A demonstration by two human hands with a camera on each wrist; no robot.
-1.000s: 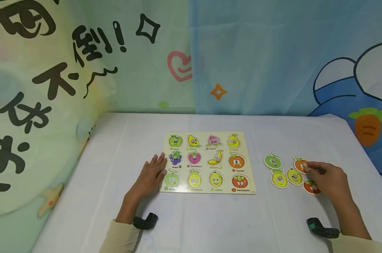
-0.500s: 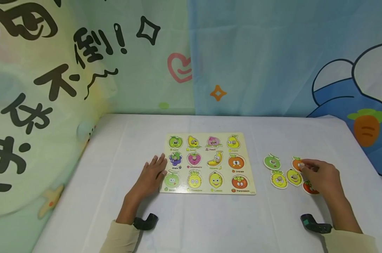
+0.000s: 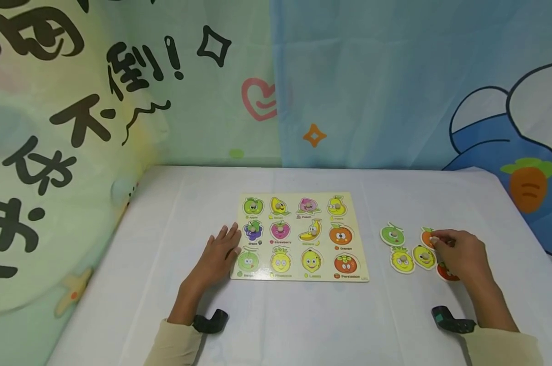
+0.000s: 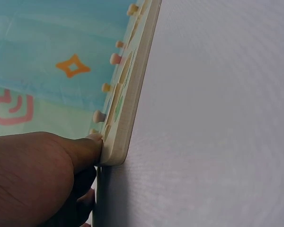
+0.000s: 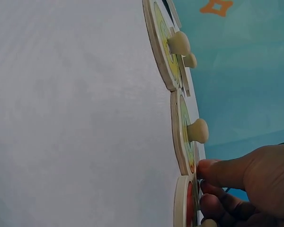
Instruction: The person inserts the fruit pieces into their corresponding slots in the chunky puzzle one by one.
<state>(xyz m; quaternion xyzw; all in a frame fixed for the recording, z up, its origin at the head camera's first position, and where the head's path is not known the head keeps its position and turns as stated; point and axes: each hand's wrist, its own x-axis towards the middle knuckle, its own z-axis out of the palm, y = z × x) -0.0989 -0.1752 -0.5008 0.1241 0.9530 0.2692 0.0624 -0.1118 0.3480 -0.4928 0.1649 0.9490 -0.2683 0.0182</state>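
Observation:
On the white table lies a cream fruit peg puzzle board (image 3: 319, 274) with knobbed fruit pieces in its upper rows. My left hand (image 3: 218, 254) rests beside its left edge, fingers spread; in the left wrist view the thumb (image 4: 87, 149) touches the corner. To the right, my right hand (image 3: 465, 254) pinches the orange puzzle piece (image 3: 425, 238), partly covered by the fingertips. Around it lie the melon piece (image 3: 392, 235), the pineapple piece (image 3: 400, 260), the lemon piece (image 3: 423, 257) and the persimmon piece (image 3: 445, 272), partly hidden by the hand.
A printed cloth backdrop (image 3: 372, 91) rises behind the table (image 3: 303, 325) and along its left side. Black wrist-worn devices sit at the left wrist (image 3: 210, 321) and right wrist (image 3: 452, 320), low over the cloth.
My right hand has moved a little left, and the orange piece has shifted slightly left with it. The left hand and the board have stayed put.

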